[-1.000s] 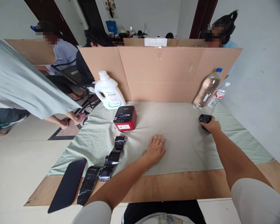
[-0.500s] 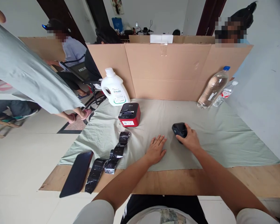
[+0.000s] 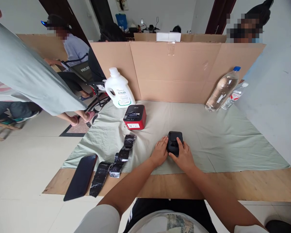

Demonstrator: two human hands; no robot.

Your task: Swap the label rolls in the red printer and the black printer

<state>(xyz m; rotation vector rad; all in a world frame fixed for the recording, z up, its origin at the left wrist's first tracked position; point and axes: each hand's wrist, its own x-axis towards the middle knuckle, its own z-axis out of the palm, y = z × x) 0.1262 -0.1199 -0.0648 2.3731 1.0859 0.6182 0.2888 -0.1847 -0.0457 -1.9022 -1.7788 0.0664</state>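
Note:
A small black box-shaped device [image 3: 175, 141] sits on the pale green cloth [image 3: 220, 142] near the table's front middle. My right hand [image 3: 183, 158] grips it from the near side, thumb and fingers on top. My left hand [image 3: 160, 151] lies flat on the cloth with its fingertips against the device's left side. A red and black label printer [image 3: 134, 117] stands a short way behind and to the left. A strip of black tape or film [image 3: 116, 161] trails toward the front left.
A dark phone [image 3: 80, 176] lies at the front left edge. A white detergent jug [image 3: 118, 89] and two water bottles [image 3: 222, 89] stand against the cardboard screen [image 3: 174, 71]. Other people sit or stand behind and at the left.
My right hand took the black device from the far right and slid it left to the middle, beside my left hand. My left hand barely moved.

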